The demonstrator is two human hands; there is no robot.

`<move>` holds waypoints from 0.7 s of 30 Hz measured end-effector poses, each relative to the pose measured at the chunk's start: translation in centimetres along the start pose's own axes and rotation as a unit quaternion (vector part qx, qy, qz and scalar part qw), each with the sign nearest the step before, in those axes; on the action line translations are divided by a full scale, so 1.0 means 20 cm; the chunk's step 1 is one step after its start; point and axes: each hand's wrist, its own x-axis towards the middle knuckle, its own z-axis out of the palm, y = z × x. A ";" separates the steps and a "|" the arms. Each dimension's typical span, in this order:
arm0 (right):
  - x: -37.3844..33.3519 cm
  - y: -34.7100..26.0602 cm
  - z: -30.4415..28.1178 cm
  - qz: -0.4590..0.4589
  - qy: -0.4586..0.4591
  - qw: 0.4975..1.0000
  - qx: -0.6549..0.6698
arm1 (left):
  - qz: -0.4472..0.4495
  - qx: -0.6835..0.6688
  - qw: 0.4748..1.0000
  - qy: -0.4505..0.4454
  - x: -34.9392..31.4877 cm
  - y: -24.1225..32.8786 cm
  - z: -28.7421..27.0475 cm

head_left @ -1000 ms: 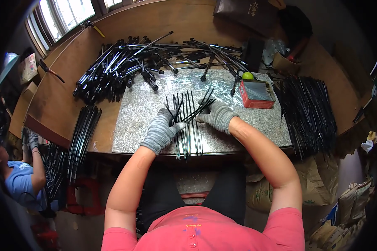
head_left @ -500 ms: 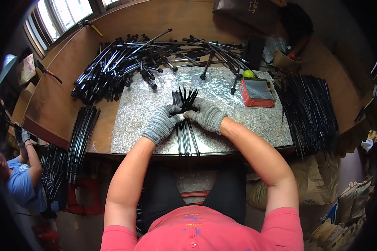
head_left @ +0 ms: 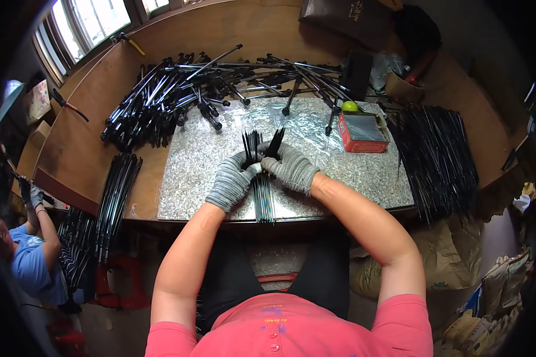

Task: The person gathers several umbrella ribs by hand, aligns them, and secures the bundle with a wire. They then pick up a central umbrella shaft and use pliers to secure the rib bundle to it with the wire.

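Both my hands wear grey knitted gloves and meet over a speckled stone slab (head_left: 187,184). Between them is a bundle of thin black rods (head_left: 262,199), whose lower ends reach toward the slab's near edge. My left hand (head_left: 229,181) is closed round the left part of the bundle. My right hand (head_left: 293,168) closes on the right part, its thumb close to the left thumb. Above the gloves the dark, narrow tips split into two clusters with a gap between. The fingers behind the rods are hidden.
Black-and-silver rods with thick ends (head_left: 161,89) lie heaped behind the slab. A red box (head_left: 363,144) and a yellow-green ball (head_left: 349,106) sit at the slab's right. Thin black rods (head_left: 438,160) lie further right; another bunch (head_left: 116,202) overhangs the left edge. A co-worker (head_left: 33,262) is at left.
The upper tips, fanned and crossing before, now stand in two separate clusters. Below my hands the rods have drawn closer together. Both hands remain in nearly the same place.
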 end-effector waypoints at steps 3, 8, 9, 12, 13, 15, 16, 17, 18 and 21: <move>0.01 0.00 -0.02 -0.005 -0.008 1.000 -0.011 | -0.017 -0.009 0.999 -0.046 0.02 -0.03 -0.02; 0.04 -0.01 0.00 0.016 -0.062 0.995 0.080 | -0.015 0.044 0.995 -0.083 0.04 -0.04 -0.07; 0.04 -0.01 0.00 0.026 -0.080 0.989 0.126 | -0.019 0.106 0.989 -0.100 0.04 -0.01 -0.07; 0.02 0.00 -0.02 -0.007 -0.094 0.993 0.075 | -0.020 0.230 0.964 -0.130 0.04 0.04 -0.07; 0.02 -0.02 -0.02 -0.024 -0.103 0.993 0.051 | 0.037 0.214 0.971 -0.101 0.04 0.01 -0.08; 0.03 -0.01 -0.02 -0.044 -0.097 0.994 0.034 | 0.153 0.177 0.971 -0.044 0.03 0.03 -0.09; 0.03 0.00 -0.01 -0.056 -0.093 0.994 0.019 | 0.161 0.177 0.970 -0.041 0.02 0.08 -0.09; 0.03 0.00 -0.02 -0.068 -0.089 0.994 0.003 | 0.173 0.116 0.978 -0.020 0.01 0.14 -0.08; 0.03 0.00 -0.01 -0.071 -0.087 0.994 0.000 | 0.179 0.054 0.982 -0.002 -0.02 0.23 -0.06; 0.01 -0.03 -0.01 -0.050 -0.122 0.991 0.017 | 0.128 -0.051 0.990 -0.021 -0.04 0.31 -0.04</move>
